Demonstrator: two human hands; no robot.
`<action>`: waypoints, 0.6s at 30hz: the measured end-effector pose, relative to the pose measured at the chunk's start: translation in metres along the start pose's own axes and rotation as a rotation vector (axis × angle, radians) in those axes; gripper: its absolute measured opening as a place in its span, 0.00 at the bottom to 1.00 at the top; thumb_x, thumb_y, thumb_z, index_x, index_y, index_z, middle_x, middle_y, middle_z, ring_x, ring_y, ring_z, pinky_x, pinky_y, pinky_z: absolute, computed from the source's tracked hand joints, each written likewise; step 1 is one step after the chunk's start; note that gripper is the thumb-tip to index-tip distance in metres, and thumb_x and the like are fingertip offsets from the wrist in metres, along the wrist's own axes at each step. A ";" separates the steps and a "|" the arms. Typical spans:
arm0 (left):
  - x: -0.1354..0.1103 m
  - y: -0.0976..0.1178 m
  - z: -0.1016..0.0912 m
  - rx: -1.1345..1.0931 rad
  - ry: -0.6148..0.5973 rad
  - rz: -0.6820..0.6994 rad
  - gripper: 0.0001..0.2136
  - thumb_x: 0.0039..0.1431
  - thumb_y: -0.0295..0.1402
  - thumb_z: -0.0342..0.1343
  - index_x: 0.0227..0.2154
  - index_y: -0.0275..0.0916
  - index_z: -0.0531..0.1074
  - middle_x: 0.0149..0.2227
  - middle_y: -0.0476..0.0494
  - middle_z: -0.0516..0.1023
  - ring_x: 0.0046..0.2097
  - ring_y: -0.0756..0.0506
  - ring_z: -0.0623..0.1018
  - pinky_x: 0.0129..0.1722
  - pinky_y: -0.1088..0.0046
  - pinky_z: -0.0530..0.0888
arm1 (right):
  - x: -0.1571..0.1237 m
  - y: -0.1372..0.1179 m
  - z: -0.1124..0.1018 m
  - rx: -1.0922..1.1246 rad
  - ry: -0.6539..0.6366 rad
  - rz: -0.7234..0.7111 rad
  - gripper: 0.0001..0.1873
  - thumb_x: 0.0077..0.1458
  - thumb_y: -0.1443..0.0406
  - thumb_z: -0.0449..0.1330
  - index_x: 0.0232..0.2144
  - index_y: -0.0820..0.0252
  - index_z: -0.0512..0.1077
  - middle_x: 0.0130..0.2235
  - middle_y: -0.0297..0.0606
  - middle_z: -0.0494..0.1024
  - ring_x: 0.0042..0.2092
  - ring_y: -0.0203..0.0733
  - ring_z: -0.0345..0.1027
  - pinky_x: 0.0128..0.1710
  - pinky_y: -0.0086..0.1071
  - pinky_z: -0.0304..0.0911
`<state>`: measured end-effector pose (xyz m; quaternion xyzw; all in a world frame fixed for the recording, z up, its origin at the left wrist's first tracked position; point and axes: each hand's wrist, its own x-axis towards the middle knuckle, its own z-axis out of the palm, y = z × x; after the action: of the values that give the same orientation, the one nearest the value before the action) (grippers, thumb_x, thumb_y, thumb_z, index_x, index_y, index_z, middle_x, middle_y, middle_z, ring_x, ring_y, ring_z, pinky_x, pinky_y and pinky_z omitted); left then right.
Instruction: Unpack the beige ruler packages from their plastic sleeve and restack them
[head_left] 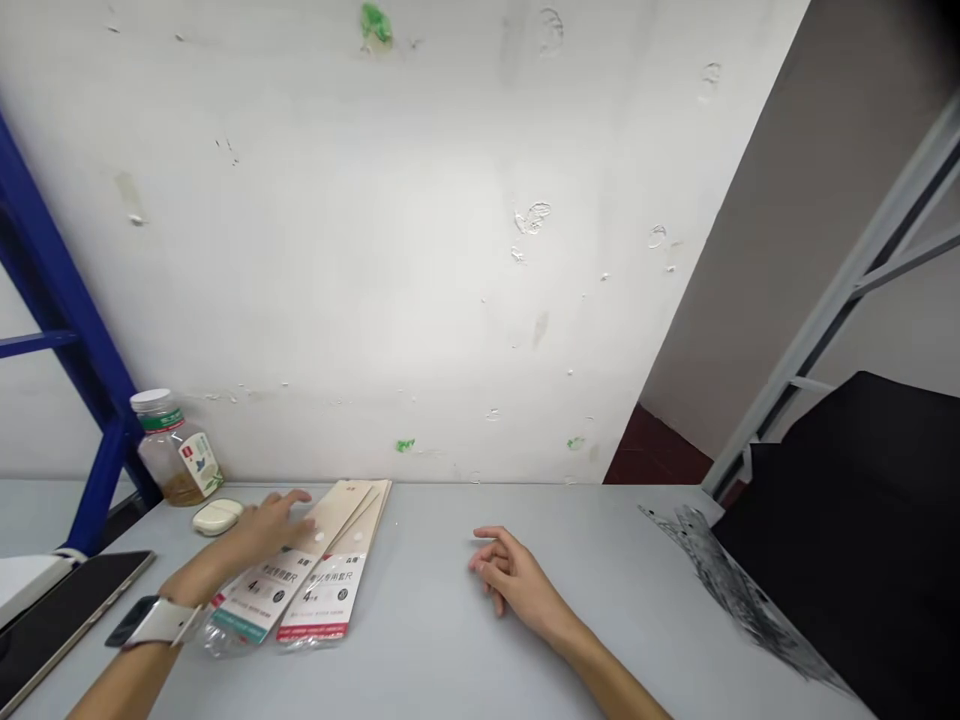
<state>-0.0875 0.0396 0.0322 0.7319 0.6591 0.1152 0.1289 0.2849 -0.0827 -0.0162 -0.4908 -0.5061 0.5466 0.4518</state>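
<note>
My left hand (264,525) lies flat with fingers stretched out on top of several long clear packets of thin wooden pieces (330,560) that rest side by side on the grey table (450,620). A smartwatch sits on that wrist (154,622). My right hand (510,575) rests on the table to the right of the packets, fingers loosely curled and apart, holding nothing.
A plastic bottle with a white cap (174,448) stands at the back left by the white wall, a small cream case (217,517) in front of it. A dark tablet (60,620) lies at the left edge. A blue frame (67,320) and a black surface (862,520) flank the table.
</note>
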 end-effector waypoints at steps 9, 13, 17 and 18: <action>-0.022 0.026 0.015 -0.335 -0.010 -0.029 0.21 0.42 0.47 0.57 0.38 0.43 0.76 0.37 0.39 0.78 0.42 0.32 0.76 0.41 0.58 0.71 | -0.001 -0.021 0.031 0.065 -0.133 0.039 0.21 0.48 0.62 0.66 0.46 0.50 0.70 0.55 0.41 0.73 0.54 0.46 0.69 0.54 0.42 0.62; -0.030 0.037 0.020 -0.408 -0.007 -0.071 0.18 0.41 0.45 0.57 0.37 0.47 0.76 0.30 0.44 0.76 0.40 0.33 0.75 0.39 0.60 0.71 | 0.020 -0.031 0.051 0.052 -0.175 0.072 0.24 0.48 0.61 0.67 0.49 0.49 0.69 0.61 0.40 0.67 0.62 0.46 0.61 0.58 0.41 0.58; -0.029 0.036 0.020 -0.416 -0.036 -0.103 0.23 0.41 0.43 0.56 0.44 0.47 0.75 0.29 0.46 0.73 0.38 0.35 0.75 0.37 0.62 0.71 | 0.039 -0.033 0.070 0.071 -0.136 0.088 0.23 0.48 0.61 0.65 0.49 0.53 0.69 0.59 0.42 0.70 0.62 0.45 0.61 0.60 0.41 0.55; -0.027 0.035 0.020 -0.414 -0.039 -0.100 0.23 0.41 0.43 0.56 0.44 0.47 0.75 0.28 0.46 0.72 0.39 0.35 0.75 0.36 0.63 0.71 | 0.042 -0.033 0.074 0.092 -0.121 0.091 0.23 0.48 0.61 0.65 0.48 0.54 0.69 0.59 0.43 0.70 0.62 0.45 0.61 0.60 0.40 0.55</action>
<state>-0.0508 0.0081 0.0251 0.6583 0.6541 0.2274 0.2951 0.2068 -0.0460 0.0139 -0.4581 -0.4839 0.6180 0.4172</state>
